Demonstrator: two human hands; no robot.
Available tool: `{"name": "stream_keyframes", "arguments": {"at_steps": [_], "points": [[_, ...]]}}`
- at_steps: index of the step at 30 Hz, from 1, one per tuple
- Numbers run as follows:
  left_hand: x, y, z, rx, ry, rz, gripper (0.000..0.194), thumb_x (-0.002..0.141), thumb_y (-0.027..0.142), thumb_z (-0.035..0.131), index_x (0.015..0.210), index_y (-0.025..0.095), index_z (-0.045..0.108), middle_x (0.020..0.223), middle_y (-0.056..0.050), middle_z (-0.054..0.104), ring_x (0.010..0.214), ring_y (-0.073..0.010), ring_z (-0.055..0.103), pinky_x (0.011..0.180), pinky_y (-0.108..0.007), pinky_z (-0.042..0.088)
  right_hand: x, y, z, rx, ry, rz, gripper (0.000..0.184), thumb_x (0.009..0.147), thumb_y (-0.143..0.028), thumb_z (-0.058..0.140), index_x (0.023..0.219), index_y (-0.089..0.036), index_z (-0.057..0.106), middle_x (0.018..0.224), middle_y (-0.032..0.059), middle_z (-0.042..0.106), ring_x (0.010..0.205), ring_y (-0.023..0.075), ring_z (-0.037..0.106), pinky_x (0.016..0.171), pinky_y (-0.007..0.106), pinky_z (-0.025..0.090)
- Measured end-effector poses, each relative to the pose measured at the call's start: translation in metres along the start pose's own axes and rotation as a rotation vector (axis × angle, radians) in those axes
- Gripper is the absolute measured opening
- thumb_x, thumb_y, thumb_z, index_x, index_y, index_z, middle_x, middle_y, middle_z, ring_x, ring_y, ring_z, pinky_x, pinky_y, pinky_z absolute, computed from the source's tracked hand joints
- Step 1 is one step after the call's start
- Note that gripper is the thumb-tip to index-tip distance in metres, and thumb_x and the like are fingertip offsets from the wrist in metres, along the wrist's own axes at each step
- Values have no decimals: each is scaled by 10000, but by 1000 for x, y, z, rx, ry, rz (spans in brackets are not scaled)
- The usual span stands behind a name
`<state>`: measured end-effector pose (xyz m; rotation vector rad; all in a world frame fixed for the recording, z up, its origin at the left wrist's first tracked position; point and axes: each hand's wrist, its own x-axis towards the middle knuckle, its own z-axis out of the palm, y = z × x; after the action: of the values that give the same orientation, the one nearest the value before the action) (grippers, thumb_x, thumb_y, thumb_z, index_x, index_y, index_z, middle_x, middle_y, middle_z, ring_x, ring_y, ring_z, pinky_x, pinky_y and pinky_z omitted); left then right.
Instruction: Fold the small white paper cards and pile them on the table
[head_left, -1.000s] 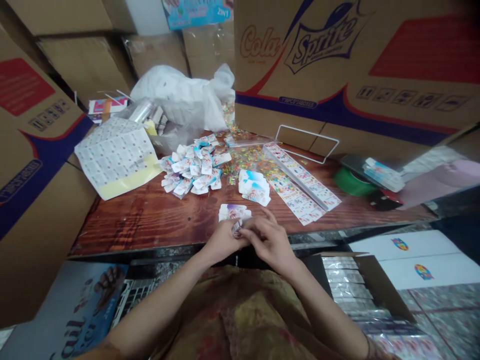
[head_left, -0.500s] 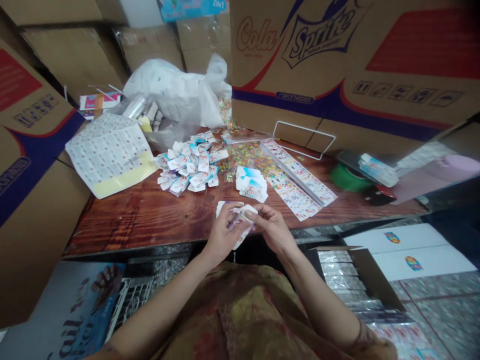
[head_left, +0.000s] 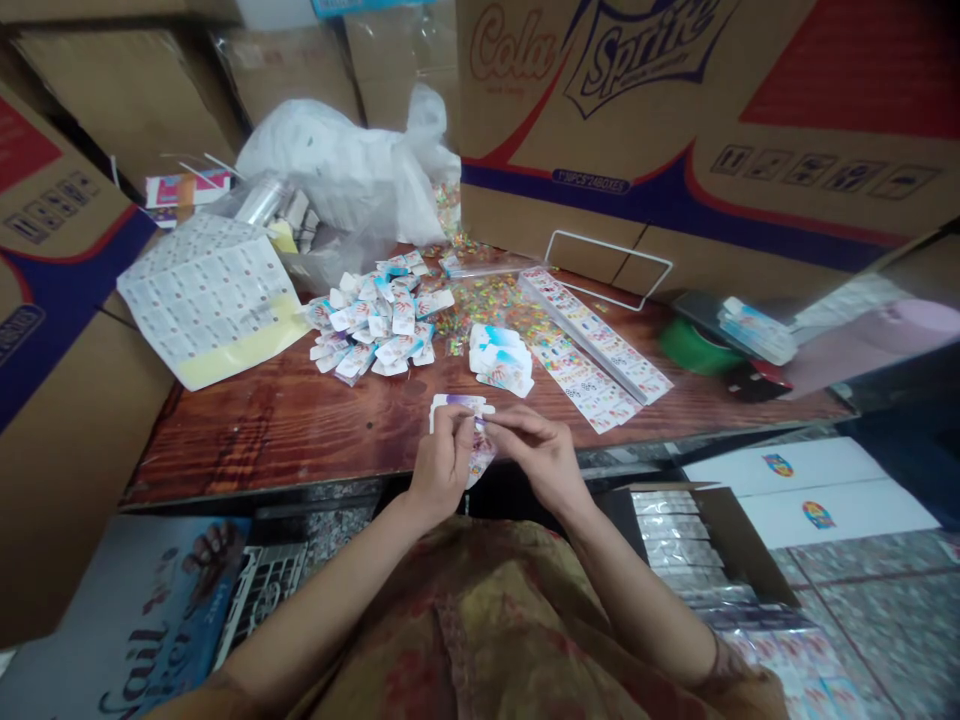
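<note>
My left hand [head_left: 441, 462] is closed, thumb and fingers pinching a small printed box [head_left: 479, 424] at the table's front edge. My right hand [head_left: 546, 458] pinches the same box from the other side; the fingers cover most of it. Under and beside my hands lie flat white-and-purple printed cards [head_left: 481, 464]. Just beyond them sits a short stack of blue-and-white flat cards [head_left: 500, 358]. To its left is a heap of small folded blue-and-white boxes [head_left: 390, 318].
Colourful tiny pieces [head_left: 480, 305] are scattered behind the stack. Sticker sheets [head_left: 600, 360] lie to the right, near a green tape roll [head_left: 694, 347]. A patterned sheet [head_left: 214, 300], a white plastic bag [head_left: 337, 165] and large cartons [head_left: 675, 190] surround the table.
My fingers have moved inward over the small box, and its white flap, seen upright before, is now largely covered. The whole view has shifted slightly.
</note>
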<state>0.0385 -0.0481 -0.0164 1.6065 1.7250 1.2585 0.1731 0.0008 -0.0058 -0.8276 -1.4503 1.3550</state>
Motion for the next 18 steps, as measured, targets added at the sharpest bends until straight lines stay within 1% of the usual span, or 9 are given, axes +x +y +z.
{"name": "stream_keyframes", "arguments": {"at_steps": [3, 5, 7, 9, 11, 13, 15, 18], "points": [[0, 0, -1, 15, -46, -6, 196, 944, 329, 341, 1078, 207, 414, 820, -16, 598, 658, -131, 576, 619, -260, 398, 2, 9, 0, 54, 38, 88, 118, 723, -331, 736, 801, -245, 759, 777, 17, 706, 732, 170, 633, 699, 308, 515], [1, 1, -1, -13, -71, -35, 201, 945, 336, 338, 1082, 207, 410, 773, -3, 585, 640, -131, 570, 617, -260, 401, 2, 11, -2, 41, 43, 84, 110, 730, -334, 731, 781, -239, 756, 762, 16, 710, 710, 170, 636, 690, 308, 516], [1, 2, 0, -57, -87, -88, 203, 947, 348, 336, 1073, 207, 409, 750, 6, 574, 637, -132, 567, 625, -262, 407, 1, 10, -4, -57, 20, 12, 108, 764, -326, 703, 788, -233, 753, 757, 22, 705, 710, 172, 635, 674, 302, 511], [1, 2, 2, -107, -83, -139, 192, 948, 354, 337, 1043, 207, 416, 793, -2, 581, 684, -134, 576, 652, -264, 417, -1, 8, -7, -217, -16, -101, 127, 803, -320, 663, 820, -228, 750, 762, 33, 698, 727, 179, 635, 665, 298, 504], [1, 3, 5, -149, -74, -178, 182, 945, 358, 346, 1015, 209, 422, 828, -9, 583, 727, -139, 581, 669, -265, 422, -2, 6, -9, -341, -35, -170, 153, 829, -322, 631, 834, -220, 746, 773, 44, 697, 742, 186, 636, 665, 298, 500], [1, 3, 7, -166, -78, -209, 184, 943, 365, 354, 1017, 210, 419, 775, 2, 574, 699, -141, 576, 654, -264, 418, -1, 8, -10, -342, -5, -136, 174, 833, -335, 623, 805, -209, 740, 753, 43, 698, 712, 182, 633, 649, 293, 497], [0, 3, 8, -156, -91, -217, 191, 944, 366, 350, 1034, 210, 414, 699, 21, 553, 640, -139, 564, 627, -262, 408, 0, 10, -9, -245, 49, -38, 187, 813, -355, 642, 761, -199, 732, 721, 34, 700, 665, 173, 626, 626, 288, 496], [-1, 5, 7, -91, -87, -156, 194, 946, 346, 332, 1048, 206, 420, 713, 15, 565, 636, -135, 567, 622, -259, 403, 2, 13, -7, -103, 94, 58, 183, 760, -370, 690, 726, -194, 727, 692, 23, 699, 626, 165, 615, 613, 284, 494]]}}
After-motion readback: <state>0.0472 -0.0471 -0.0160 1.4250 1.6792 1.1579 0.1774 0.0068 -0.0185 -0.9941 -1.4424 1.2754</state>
